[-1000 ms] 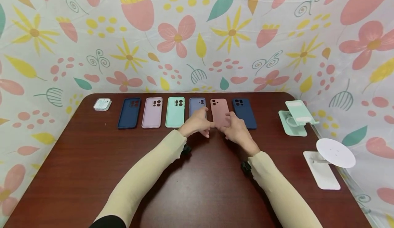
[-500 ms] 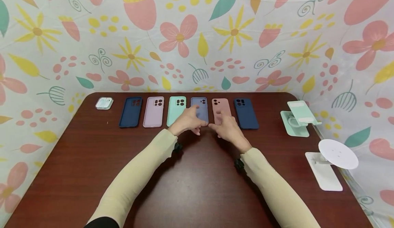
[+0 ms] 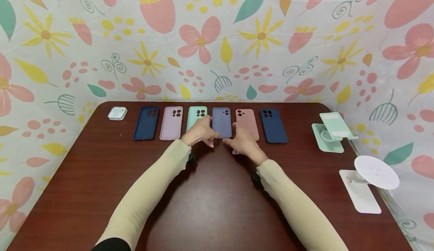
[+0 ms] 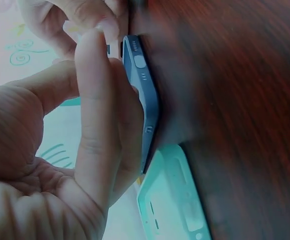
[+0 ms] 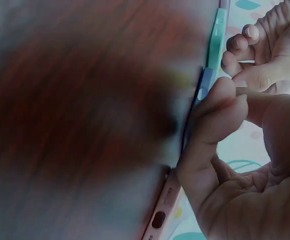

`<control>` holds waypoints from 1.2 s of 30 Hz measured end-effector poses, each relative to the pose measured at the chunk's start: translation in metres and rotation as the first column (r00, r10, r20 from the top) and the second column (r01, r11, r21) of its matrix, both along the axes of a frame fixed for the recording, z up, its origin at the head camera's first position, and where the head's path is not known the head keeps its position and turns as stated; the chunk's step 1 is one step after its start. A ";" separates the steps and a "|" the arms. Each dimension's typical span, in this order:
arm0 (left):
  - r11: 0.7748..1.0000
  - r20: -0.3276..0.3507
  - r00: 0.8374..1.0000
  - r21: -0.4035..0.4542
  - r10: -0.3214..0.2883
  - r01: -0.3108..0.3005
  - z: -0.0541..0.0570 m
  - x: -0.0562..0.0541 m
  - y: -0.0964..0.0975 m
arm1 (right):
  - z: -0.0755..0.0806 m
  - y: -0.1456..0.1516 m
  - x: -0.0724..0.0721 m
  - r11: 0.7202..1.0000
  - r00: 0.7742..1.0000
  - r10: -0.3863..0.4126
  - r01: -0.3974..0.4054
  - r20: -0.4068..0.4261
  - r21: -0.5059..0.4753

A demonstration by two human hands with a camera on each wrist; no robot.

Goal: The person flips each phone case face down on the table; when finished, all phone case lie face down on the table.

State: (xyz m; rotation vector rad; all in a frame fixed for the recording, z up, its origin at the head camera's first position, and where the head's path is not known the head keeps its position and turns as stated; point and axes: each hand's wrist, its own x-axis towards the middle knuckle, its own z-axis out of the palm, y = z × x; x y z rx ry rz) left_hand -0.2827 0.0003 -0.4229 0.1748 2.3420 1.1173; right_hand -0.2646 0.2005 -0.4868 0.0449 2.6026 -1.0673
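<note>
A: Entry. The periwinkle phone case (image 3: pixel 222 122) lies flat on the table (image 3: pixel 210 205), fourth in the row, between the mint case (image 3: pixel 196 115) and the pink case (image 3: pixel 246 123).

B: Hands?

A: Both on it. The left hand (image 3: pixel 200 132) has thumb and fingers curled round the case's left edge; the left wrist view shows the thumb (image 4: pixel 97 100) against the side wall by the button cut-outs. The right hand (image 3: pixel 242 142) pinches its near right corner; the right wrist view shows a fingertip (image 5: pixel 219 95) pressed on that edge.

B: Lifted?

A: Cannot tell for certain. In the head view it looks flat.

B: How to handle it well?

A: My judgement: the neighbours lie just beside the periwinkle case, so keep fingertips on its own walls only, grip even on both sides, and keep its near edge in line with the others. Soft walls will likely flex if squeezed.

B: Beyond it?

A: Left of the periwinkle case, past the mint one: a lilac case (image 3: pixel 171 123), a navy case (image 3: pixel 146 123), a small white box (image 3: pixel 117 113). Right of it, past the pink one: another navy case (image 3: pixel 273 126), a mint stand (image 3: pixel 330 132), a white stand (image 3: pixel 367 183).
</note>
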 end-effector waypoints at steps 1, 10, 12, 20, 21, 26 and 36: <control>1.000 0.004 1.000 -0.014 0.000 0.000 0.000 0.000 0.000 | -0.001 -0.001 -0.002 1.000 1.000 0.002 -0.002 0.015 -0.001; 0.999 0.012 1.000 -0.040 0.002 -0.001 -0.002 -0.002 0.003 | 0.024 -0.018 0.006 0.999 0.996 -0.038 0.039 0.075 -0.006; 0.999 0.010 1.000 -0.045 0.003 -0.002 -0.003 -0.003 0.003 | 0.032 -0.022 0.010 0.999 0.995 -0.051 0.051 0.086 0.000; 0.996 -0.029 0.999 -0.078 -0.042 0.040 -0.002 -0.003 0.006 | 0.037 -0.025 0.013 0.998 0.995 -0.057 0.057 0.082 0.003; 0.996 -0.031 0.999 -0.081 -0.042 0.039 -0.003 -0.003 0.006 | 0.037 -0.024 0.013 0.998 0.995 -0.055 0.055 0.080 0.001; 0.996 -0.030 0.999 -0.075 -0.041 0.039 -0.004 -0.003 0.007 | 0.036 -0.024 0.012 0.999 0.996 -0.048 0.049 0.070 -0.011; 0.996 -0.010 0.999 -0.080 -0.041 0.040 -0.006 -0.003 0.010 | 0.028 -0.019 0.009 0.999 0.998 -0.012 0.014 0.068 -0.041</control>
